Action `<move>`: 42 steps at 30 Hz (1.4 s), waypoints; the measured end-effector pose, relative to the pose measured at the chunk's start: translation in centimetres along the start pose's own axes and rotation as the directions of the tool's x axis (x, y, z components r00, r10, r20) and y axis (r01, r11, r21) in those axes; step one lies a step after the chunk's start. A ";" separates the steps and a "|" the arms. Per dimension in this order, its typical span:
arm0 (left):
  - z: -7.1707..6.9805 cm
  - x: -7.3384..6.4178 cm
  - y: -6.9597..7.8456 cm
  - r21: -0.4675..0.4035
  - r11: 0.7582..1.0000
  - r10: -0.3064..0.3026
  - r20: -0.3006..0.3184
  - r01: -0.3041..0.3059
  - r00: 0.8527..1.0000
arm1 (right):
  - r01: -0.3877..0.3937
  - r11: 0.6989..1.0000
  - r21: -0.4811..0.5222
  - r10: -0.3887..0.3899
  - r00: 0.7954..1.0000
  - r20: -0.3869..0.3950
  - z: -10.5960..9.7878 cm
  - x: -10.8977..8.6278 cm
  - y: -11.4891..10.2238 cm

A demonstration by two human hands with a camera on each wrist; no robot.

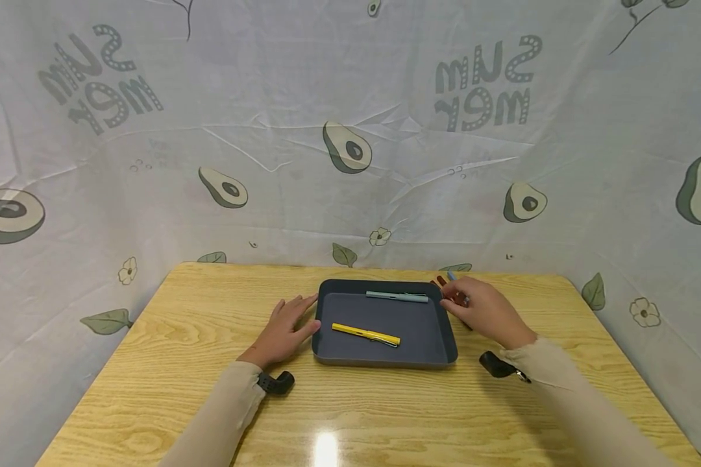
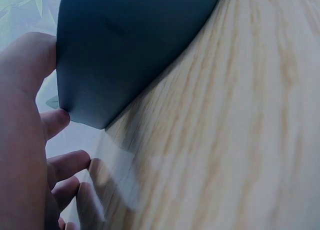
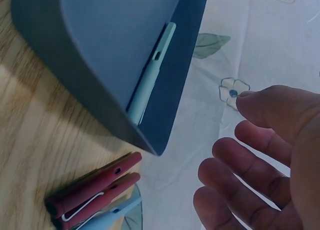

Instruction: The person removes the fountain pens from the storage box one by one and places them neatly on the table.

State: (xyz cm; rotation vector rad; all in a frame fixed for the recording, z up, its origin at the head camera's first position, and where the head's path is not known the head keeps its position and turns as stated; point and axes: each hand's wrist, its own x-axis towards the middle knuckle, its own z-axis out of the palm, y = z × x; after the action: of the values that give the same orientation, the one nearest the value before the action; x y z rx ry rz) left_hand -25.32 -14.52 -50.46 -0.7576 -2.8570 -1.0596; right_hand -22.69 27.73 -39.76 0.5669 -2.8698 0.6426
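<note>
A dark grey tray (image 1: 385, 363) sits on the table. Inside it, a yellow pen (image 1: 365, 335) lies towards the front and a pale blue-green pen (image 1: 397, 296) lies along the back wall. My left hand (image 1: 282, 332) rests at the tray's left side, thumb and a fingertip touching its wall, the other fingers spread. Just right of the tray, my right hand (image 1: 487, 310) is over a group of pens, its fingers loosely bent with nothing between them in the right wrist view. Two dark red pens (image 3: 95, 185) and a light blue pen (image 3: 112, 212) lie side by side there, partly hidden in the head view.
The wooden table (image 1: 350, 415) extends around the tray. Behind it and at both sides hangs a pale cloth (image 1: 269, 220) printed with avocados, leaves and flowers. A dark wrist mount (image 1: 276, 383) is strapped to the left wrist, another (image 1: 496, 364) to the right.
</note>
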 end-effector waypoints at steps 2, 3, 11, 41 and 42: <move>-0.1 0.0 0.1 -0.001 1.000 0.002 0.001 -0.002 1.000 | 0.009 1.000 -0.006 -0.009 1.000 0.012 0.0 0.3 -0.3; -0.2 0.0 0.1 0.001 1.000 -0.001 0.004 0.001 1.000 | 0.014 1.000 -0.009 -0.014 1.000 0.019 0.0 0.5 -0.5; -0.4 -0.1 0.0 -0.005 1.000 -0.006 0.018 0.006 1.000 | 0.032 0.999 -0.022 -0.030 0.996 0.081 0.8 1.9 -1.8; -0.1 0.0 -0.3 0.000 1.000 -0.015 0.026 0.015 1.000 | 0.172 0.985 0.031 -0.175 0.961 0.214 2.7 3.9 -3.0; -0.1 0.0 -0.3 0.000 1.000 -0.018 0.027 0.018 0.999 | 0.175 0.984 0.034 -0.178 0.960 0.216 2.7 4.0 -3.1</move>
State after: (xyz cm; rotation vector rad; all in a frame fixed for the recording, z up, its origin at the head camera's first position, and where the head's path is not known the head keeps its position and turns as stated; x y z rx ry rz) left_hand -25.44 -14.77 -50.61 -0.7532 -2.8917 -1.0607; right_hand -25.31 22.69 -40.09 0.9390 -2.9674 0.6070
